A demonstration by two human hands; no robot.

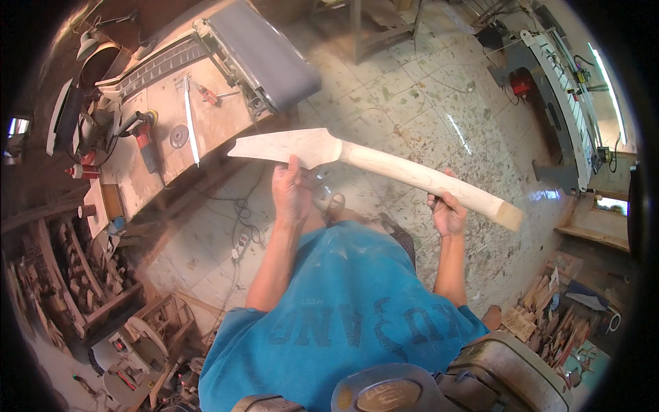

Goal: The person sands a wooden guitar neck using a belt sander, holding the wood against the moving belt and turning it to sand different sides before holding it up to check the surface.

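Head view: left hand and right hand, partly curled, hold the wooden workpiece at frame centre. Step appears to be inspection; next move calls for level two-handed support. Grey belt machine: upper left.

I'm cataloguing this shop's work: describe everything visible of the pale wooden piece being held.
The pale wooden piece looks bare and unpainted: a broad, flat, angular head at left joins a long, rounded shaft with a squared, browner tip at right. It is held above the tiled floor, slanting from upper left to lower right in view. The left hand grips the head's lower edge; the right hand holds the shaft.
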